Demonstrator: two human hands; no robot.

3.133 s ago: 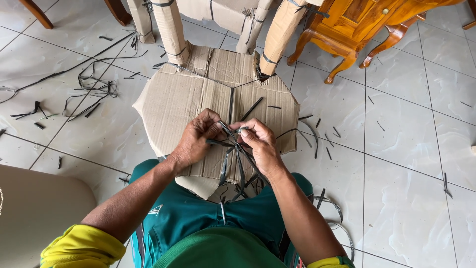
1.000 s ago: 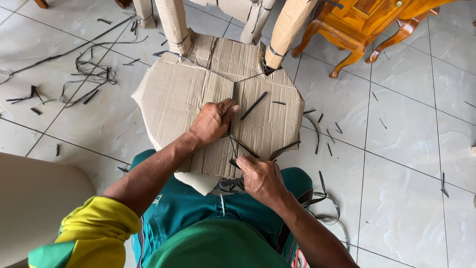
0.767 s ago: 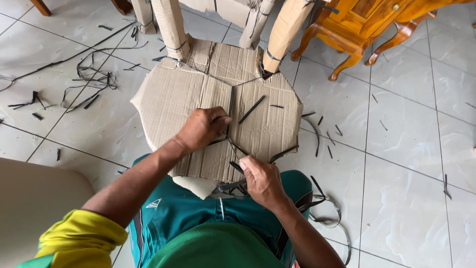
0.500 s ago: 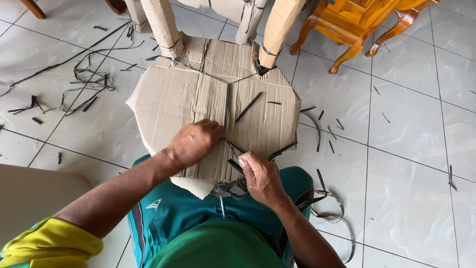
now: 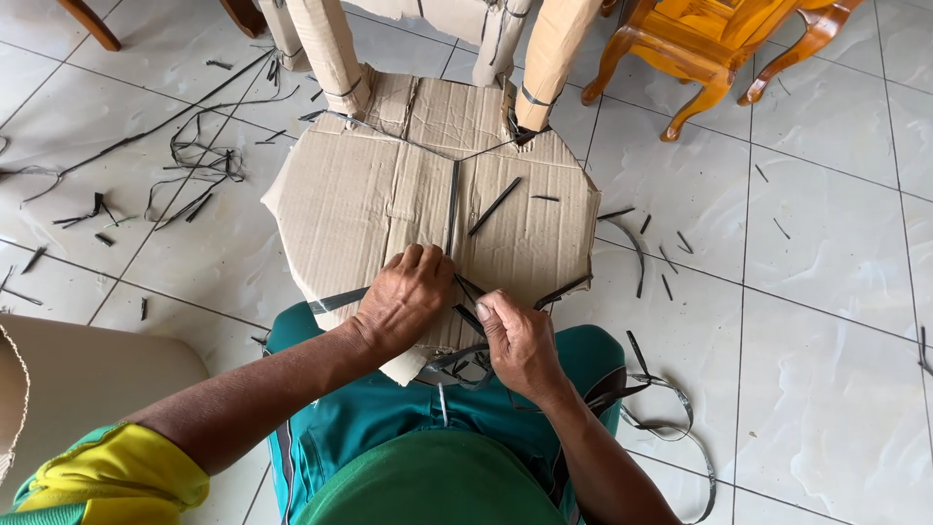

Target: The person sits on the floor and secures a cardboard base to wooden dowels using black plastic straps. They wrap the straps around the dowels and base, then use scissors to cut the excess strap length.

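The cardboard-wrapped seat (image 5: 389,185) rests against the person's knees, its wrapped legs (image 5: 330,49) rising at the far edge. On its near edge the left hand (image 5: 403,297) lies flat, the right hand (image 5: 520,340) just beside it, both on the strap (image 5: 457,355) (a second strap runs up the seat's middle). Strap offcuts (image 5: 194,165) litter the floor to the left; more curl on the right. A wooden chair (image 5: 719,49) stands far right.

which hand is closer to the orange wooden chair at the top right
Right. The right hand lies below and left of the wooden chair; the left hand is farther left, on the cardboard.
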